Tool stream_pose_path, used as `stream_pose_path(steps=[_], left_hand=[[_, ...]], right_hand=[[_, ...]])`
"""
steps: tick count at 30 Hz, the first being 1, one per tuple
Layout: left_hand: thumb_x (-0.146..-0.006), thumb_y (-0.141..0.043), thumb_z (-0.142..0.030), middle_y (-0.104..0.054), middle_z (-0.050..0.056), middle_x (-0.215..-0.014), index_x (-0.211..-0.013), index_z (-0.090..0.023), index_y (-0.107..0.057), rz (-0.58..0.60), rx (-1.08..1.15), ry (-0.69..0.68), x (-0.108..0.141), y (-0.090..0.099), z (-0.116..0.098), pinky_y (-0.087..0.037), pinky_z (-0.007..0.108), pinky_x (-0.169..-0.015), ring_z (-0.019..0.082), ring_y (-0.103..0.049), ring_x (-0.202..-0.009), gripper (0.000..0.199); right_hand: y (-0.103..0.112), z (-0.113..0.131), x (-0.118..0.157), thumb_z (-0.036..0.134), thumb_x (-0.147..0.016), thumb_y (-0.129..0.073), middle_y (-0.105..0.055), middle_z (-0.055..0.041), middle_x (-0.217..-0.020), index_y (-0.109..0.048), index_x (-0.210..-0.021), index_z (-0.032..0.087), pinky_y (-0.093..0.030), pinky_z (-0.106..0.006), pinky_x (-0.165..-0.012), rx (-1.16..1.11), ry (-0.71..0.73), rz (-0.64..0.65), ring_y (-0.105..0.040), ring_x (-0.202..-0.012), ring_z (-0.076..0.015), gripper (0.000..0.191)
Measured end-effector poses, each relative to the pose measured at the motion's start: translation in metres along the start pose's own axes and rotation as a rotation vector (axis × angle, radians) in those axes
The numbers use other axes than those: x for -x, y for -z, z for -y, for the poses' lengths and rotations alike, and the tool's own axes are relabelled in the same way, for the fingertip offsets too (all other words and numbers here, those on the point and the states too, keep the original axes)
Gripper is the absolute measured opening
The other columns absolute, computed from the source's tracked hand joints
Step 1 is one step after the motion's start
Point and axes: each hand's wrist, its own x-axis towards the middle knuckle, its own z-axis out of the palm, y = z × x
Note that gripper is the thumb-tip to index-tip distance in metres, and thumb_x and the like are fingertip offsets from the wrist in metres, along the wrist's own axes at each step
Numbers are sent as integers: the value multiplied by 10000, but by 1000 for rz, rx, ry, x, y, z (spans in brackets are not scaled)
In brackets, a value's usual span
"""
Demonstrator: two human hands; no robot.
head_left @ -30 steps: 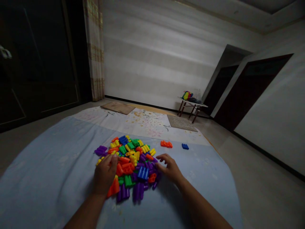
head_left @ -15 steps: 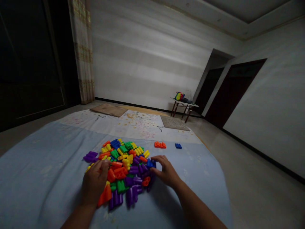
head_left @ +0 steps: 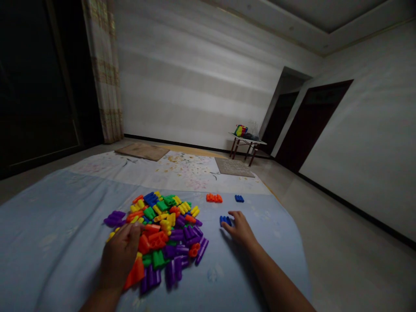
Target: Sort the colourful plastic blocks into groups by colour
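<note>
A loose pile of plastic building blocks (head_left: 170,225) in purple, orange, green, yellow and blue lies on the light blue cloth (head_left: 71,216). My right hand (head_left: 241,229) pinches a blue building block (head_left: 225,221) between thumb and fingers, to the right of the pile. At the pile's left edge rests my left hand (head_left: 121,247), its fingers curled together beside some orange blocks; what they hold, if anything, is hidden. Beyond my right hand, orange blocks (head_left: 214,198) and another blue block (head_left: 239,198) lie apart from the pile.
Two flat boards, one brown (head_left: 143,151) and one greyish (head_left: 234,167), lie on the far, flowered part of the cloth. A small table (head_left: 248,139) with a colourful bag on it stands by the back wall. The cloth's edge falls away at the right.
My right hand has moved right, away from the pile, carrying the blue building block. My left hand stays at the pile's left side. The view has shifted slightly.
</note>
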Motion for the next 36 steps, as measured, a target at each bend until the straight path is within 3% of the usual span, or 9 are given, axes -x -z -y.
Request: stream_pose_path(steps=[3,7,11,17,21,27,31,36], left_hand=[[-836,-360,-418,-680,50,-779,-763,-182,-649,13,4,14,0,0,1,-477,272,-674,176,-624,-766,380],[-839,-360,-440,-682,56,-803,-782,-181,-651,20,-7,31,0,-1,5,-481,274,-678,180,-626,-771,394],[-841,-373,-450,-684,55,-823,-777,-189,-648,25,-28,18,0,-3,11,-477,277,-711,184,-627,-798,385],[-847,-370,-452,-688,50,-831,-784,-200,-645,32,-29,23,0,-5,18,-480,270,-707,180,-630,-804,379],[-837,-369,-469,-688,48,-819,-772,-199,-641,54,-26,51,0,-6,21,-485,266,-706,180,-631,-802,388],[-840,-351,-488,-692,37,-865,-789,-213,-638,82,-27,112,1,-5,22,-484,266,-736,178,-632,-843,401],[-826,-359,-508,-690,41,-873,-770,-215,-641,83,-42,116,2,-6,25,-481,289,-777,189,-629,-858,410],[-819,-369,-512,-691,51,-859,-760,-209,-645,61,-25,120,2,-7,23,-483,308,-795,202,-630,-856,414]], right_hand=[[-1,12,3,488,-709,-612,-598,-122,-970,-607,-1004,169,-456,-334,-769,120,-59,-5,-578,-925,-262,435],[-4,9,-1,435,-716,-608,-613,-93,-905,-607,-949,194,-438,-296,-730,158,-54,22,-585,-869,-233,335],[-4,-24,-19,357,-715,-610,-639,-86,-941,-613,-993,185,-439,-285,-784,100,-91,-51,-595,-899,-220,327],[14,-88,-56,336,-722,-605,-651,-116,-1021,-610,-1057,148,-441,-311,-834,129,-297,-207,-599,-967,-236,383],[22,-116,-79,309,-695,-641,-662,-131,-1040,-630,-1039,135,-446,-292,-820,139,-400,-240,-608,-987,-244,385],[15,-133,-100,301,-666,-664,-685,-142,-998,-658,-1004,117,-467,-288,-784,88,-448,-227,-636,-946,-258,385],[10,-140,-97,258,-694,-622,-692,-99,-1002,-654,-1027,145,-471,-257,-790,44,-429,-223,-645,-919,-212,354],[7,-143,-92,212,-724,-543,-690,-116,-1000,-665,-1015,116,-470,-270,-808,26,-451,-272,-647,-907,-207,329]])
